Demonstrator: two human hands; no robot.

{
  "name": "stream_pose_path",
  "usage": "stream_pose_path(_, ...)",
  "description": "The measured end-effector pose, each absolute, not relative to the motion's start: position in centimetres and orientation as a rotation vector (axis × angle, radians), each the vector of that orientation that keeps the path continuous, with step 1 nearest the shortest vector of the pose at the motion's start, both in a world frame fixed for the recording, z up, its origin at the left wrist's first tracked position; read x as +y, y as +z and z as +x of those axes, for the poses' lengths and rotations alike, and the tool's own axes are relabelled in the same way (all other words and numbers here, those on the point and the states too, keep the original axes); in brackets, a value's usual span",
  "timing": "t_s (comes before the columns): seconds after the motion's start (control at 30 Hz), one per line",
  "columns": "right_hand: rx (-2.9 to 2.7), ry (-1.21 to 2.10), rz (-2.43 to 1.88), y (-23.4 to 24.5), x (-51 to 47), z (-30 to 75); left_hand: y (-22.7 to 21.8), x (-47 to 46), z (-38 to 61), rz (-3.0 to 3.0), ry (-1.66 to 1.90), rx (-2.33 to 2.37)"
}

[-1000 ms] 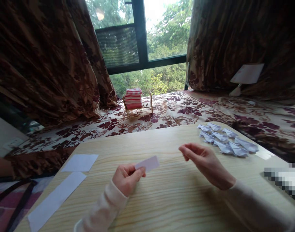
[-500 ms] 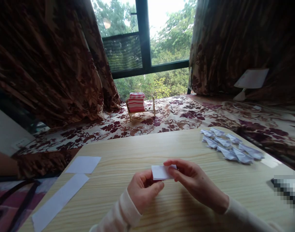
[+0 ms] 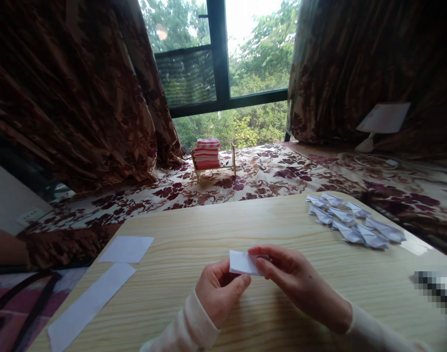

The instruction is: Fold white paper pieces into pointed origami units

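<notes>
A small folded piece of white paper [image 3: 243, 262] is held between both hands, just above the wooden table [image 3: 172, 293]. My left hand [image 3: 220, 289] grips its lower left part, thumb in front and fingers behind. With thumb and index finger, my right hand [image 3: 295, 276] pinches the paper's right end. Two flat white sheets, a shorter sheet [image 3: 127, 249] and a long strip [image 3: 93, 303], lie on the table's left side. Several folded white paper shapes [image 3: 355, 220] are grouped at the far right of the tabletop.
Beyond the table lies a flower-patterned cloth [image 3: 260, 171], bearing a small rack with a stack of pink striped cloths [image 3: 207, 153]. A white lamp [image 3: 384, 118] stands at the right. Dark curtains [image 3: 80, 88] flank the window. A pixelated dark-edged object [image 3: 438, 288] is at the right edge.
The paper has tilted slightly, its right end dipping a little. Both hands keep hold of it and have hardly moved. The view has shifted slightly.
</notes>
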State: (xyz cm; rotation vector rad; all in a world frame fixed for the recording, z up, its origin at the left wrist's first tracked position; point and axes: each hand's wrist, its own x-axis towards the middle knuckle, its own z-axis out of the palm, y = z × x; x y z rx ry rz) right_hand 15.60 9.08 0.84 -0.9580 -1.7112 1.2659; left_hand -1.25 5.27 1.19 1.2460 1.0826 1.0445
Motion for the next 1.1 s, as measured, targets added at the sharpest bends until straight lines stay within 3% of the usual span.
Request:
stream_pose_path(0.47,-1.840,1.323,-0.890,1.6,8.9,15.5,1.4,5.2,-1.3,1.269,1.090,1.085)
stream_pose_path(0.77,-1.954,1.037,-0.802,0.8,9.1,15.7,1.7,5.1,-0.8,1.308,1.103,1.046)
stream_pose_path(1.1,-2.006,1.176,-0.787,2.4,8.9,15.8,2.5,4.8,-0.3,1.454,1.064,1.106)
